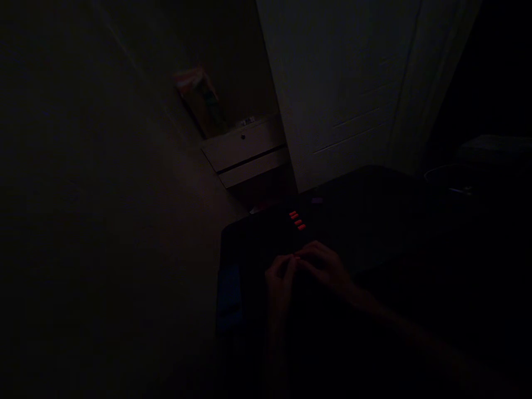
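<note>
In the very dim light my left hand [281, 275] and my right hand [327, 267] meet over a dark table [257, 235]. Thumb and fingers of both are pinched together, with the fingertips almost touching. Whatever lies between them is too small and dark to make out, though the fingertips look reddish. Just beyond the hands, several small bright red pieces [298, 222] lie in a short slanting row on the table top. A small purplish block [317, 200] sits farther back, near the table's far edge.
A dark blue flat object [229, 297] lies at the table's left side. Beyond the table stand a pale drawer unit [249, 147] with a colourful bag [201, 100] on it, and a white door [344, 83]. A plain wall [124, 221] runs along the left. Dim items show at the right.
</note>
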`<state>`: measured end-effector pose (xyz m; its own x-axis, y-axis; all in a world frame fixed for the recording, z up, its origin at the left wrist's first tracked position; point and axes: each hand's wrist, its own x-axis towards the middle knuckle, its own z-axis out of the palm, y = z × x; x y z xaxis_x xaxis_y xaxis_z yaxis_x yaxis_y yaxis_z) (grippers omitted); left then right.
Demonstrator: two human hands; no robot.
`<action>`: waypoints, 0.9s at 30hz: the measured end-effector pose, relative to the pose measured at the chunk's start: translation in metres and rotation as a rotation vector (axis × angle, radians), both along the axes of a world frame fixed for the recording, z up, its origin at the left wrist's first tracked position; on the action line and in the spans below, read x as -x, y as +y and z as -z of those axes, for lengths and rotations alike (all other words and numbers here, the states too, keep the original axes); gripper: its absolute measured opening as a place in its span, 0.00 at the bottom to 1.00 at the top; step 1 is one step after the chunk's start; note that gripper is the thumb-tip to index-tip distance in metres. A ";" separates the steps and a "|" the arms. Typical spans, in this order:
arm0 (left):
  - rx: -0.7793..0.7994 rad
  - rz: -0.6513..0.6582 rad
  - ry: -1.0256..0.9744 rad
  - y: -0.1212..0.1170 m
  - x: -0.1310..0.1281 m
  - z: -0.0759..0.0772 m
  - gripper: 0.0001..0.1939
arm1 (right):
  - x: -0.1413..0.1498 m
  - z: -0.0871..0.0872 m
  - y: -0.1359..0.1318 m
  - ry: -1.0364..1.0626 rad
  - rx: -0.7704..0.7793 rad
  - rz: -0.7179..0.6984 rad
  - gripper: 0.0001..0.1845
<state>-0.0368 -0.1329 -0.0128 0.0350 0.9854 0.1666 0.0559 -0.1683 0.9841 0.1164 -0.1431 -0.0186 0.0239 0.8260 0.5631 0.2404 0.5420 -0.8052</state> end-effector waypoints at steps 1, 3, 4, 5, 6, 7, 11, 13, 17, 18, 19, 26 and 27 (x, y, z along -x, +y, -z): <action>0.001 -0.005 -0.006 0.000 0.000 0.000 0.10 | 0.000 0.000 0.000 -0.001 0.002 -0.005 0.06; 0.001 -0.016 -0.015 0.000 0.000 0.000 0.10 | 0.000 0.001 0.000 0.001 0.009 -0.010 0.08; 0.000 -0.015 -0.016 -0.001 0.000 0.000 0.10 | 0.000 0.002 0.000 0.003 0.013 -0.009 0.09; -0.001 -0.013 -0.017 -0.001 0.000 -0.001 0.11 | 0.000 0.002 0.001 0.004 0.015 -0.003 0.09; -0.003 -0.012 -0.019 -0.001 -0.001 -0.001 0.11 | 0.000 0.002 0.001 0.004 0.019 0.003 0.09; -0.005 -0.009 -0.021 -0.001 -0.001 -0.002 0.11 | 0.000 0.002 0.001 0.002 0.023 0.011 0.09; 0.005 -0.008 -0.048 -0.002 0.000 -0.003 0.11 | 0.000 0.002 0.002 0.001 0.029 0.028 0.07; 0.023 -0.011 -0.064 -0.002 0.000 -0.002 0.11 | 0.000 0.003 0.002 0.005 0.028 0.035 0.07; 0.033 -0.012 -0.057 -0.001 0.000 0.000 0.11 | -0.001 0.005 0.002 -0.010 0.030 0.026 0.05; 0.030 -0.013 -0.052 -0.001 0.000 0.000 0.11 | -0.001 0.005 0.002 -0.014 0.028 0.021 0.05; 0.028 -0.016 -0.048 -0.001 0.000 0.000 0.11 | -0.001 0.005 0.002 -0.017 0.026 0.021 0.05; 0.023 -0.015 -0.022 -0.001 0.000 -0.001 0.12 | -0.001 0.002 0.001 -0.013 0.029 0.037 0.05; 0.022 -0.015 -0.017 -0.001 0.000 -0.001 0.12 | -0.001 0.001 0.001 -0.012 0.028 0.032 0.05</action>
<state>-0.0370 -0.1340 -0.0118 0.0180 0.9892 0.1452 0.0418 -0.1458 0.9884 0.1171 -0.1423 -0.0196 0.0444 0.8406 0.5398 0.2668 0.5108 -0.8173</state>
